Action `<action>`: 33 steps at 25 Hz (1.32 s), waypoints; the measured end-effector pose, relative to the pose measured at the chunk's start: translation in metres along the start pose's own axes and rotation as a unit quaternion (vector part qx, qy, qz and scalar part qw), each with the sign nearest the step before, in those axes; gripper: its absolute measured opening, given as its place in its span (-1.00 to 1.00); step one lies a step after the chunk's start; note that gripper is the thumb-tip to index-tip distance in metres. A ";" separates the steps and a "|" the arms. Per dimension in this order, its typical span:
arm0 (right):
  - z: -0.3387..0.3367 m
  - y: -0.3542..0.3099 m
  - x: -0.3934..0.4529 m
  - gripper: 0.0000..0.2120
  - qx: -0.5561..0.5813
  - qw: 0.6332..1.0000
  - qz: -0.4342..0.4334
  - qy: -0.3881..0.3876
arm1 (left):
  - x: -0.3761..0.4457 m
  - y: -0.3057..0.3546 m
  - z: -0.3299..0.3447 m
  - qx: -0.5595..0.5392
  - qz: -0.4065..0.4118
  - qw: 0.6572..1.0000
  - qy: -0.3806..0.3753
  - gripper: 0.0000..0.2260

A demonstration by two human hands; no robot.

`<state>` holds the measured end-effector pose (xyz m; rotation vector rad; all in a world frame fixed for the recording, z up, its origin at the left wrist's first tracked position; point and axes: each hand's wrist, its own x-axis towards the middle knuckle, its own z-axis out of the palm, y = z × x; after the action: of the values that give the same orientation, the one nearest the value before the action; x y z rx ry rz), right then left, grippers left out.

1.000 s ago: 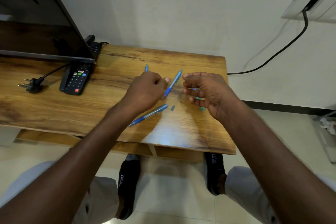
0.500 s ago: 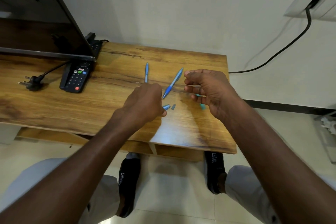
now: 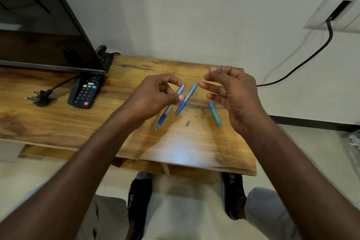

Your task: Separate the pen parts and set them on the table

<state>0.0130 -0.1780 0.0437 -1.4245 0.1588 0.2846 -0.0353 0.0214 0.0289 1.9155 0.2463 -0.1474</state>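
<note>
1. Holding a blue pen [image 3: 169, 106] in the left hand [image 3: 153, 97], fingers [image 3: 180, 97] curled round its barrel, tip slanting down toward the tabletop [image 3: 58, 122].
2. Pinching a thin clear refill [image 3: 200, 79] in the right hand [image 3: 231, 91], other fingers loosely spread.
3. Lying apart on the tabletop: second blue pen [image 3: 187, 98], teal barrel piece [image 3: 215, 114], small grey part [image 3: 187, 123].
4. Judging by the loose parts: assembly partway, pieces not yet joined.
</note>
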 end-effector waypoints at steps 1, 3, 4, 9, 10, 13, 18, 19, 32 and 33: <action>-0.001 -0.001 0.000 -0.91 0.005 1.000 -0.009 0.004 | 0.001 0.001 0.002 -0.019 0.009 1.000 0.001 -0.74; -0.002 -0.002 0.000 -0.92 0.009 1.000 -0.020 0.008 | 0.001 0.003 0.005 -0.042 0.025 0.999 -0.004 -0.72; -0.002 -0.002 -0.001 -0.92 0.010 1.000 -0.024 0.008 | 0.000 0.005 0.007 -0.047 0.033 0.998 -0.009 -0.72; -0.002 -0.003 -0.002 -0.90 0.015 0.999 -0.031 -0.005 | -0.002 0.008 0.012 -0.047 0.055 0.997 -0.020 -0.74; -0.001 -0.003 -0.002 -0.90 0.014 0.999 -0.031 -0.006 | -0.003 0.008 0.012 -0.044 0.056 0.997 -0.020 -0.75; 0.000 -0.003 -0.003 -0.92 0.016 0.999 -0.028 -0.010 | -0.002 0.008 0.012 -0.033 0.057 0.998 -0.021 -0.76; 0.001 -0.001 -0.003 -0.94 0.008 0.999 -0.030 -0.017 | -0.001 0.007 0.011 -0.032 0.060 0.997 -0.022 -0.77; 0.001 -0.001 -0.002 -0.94 0.005 0.999 -0.033 -0.016 | -0.001 0.007 0.011 -0.033 0.060 0.997 -0.023 -0.77; -0.001 0.002 0.002 -0.88 -0.017 0.999 -0.041 -0.006 | -0.002 0.008 0.012 -0.036 0.061 0.997 -0.025 -0.74; -0.001 0.003 0.002 -0.88 -0.020 0.999 -0.041 -0.007 | -0.002 0.008 0.012 -0.035 0.062 0.997 -0.025 -0.74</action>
<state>0.0141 -0.1784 0.0401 -1.4649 0.0822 0.2312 -0.0353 0.0069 0.0320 1.8497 0.0977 -0.1032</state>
